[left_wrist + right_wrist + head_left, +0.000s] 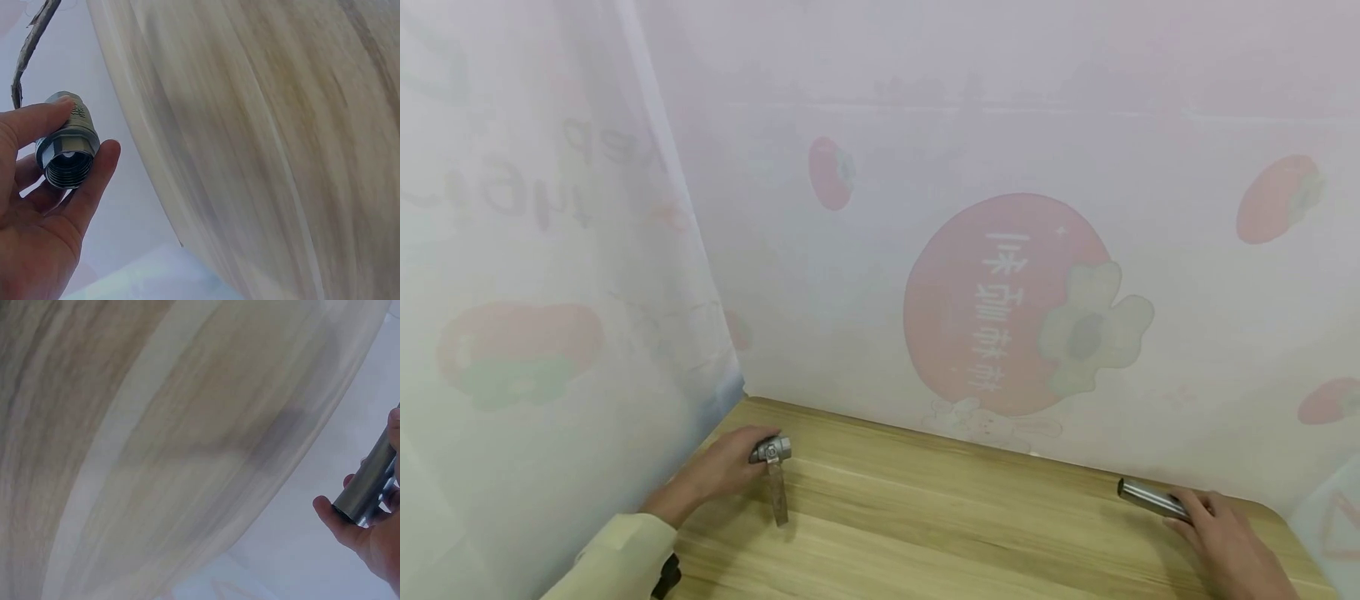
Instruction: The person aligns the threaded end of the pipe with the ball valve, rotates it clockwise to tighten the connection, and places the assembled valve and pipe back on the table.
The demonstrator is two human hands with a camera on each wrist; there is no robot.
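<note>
On the left of the head view, my left hand point(730, 462) grips a metal ball valve point(772, 451) whose flat, worn lever handle hangs down toward the table. In the left wrist view, thumb and fingers wrap the body of the valve point(69, 147), and its threaded opening faces the camera. Far to the right, my right hand point(1225, 533) holds a smooth, shiny metal tube point(1150, 497), its end pointing left. The right wrist view shows the fingers curled round this tube point(365, 484), which partly leaves the frame. Both pieces are held over the wooden table and are well apart.
The wood-grain table point(925, 508) has a rounded right corner. White curtains point(850, 333) printed with red fruit rise along its back edge and left side. A small black object point(666, 575) shows by the left sleeve point(625, 550).
</note>
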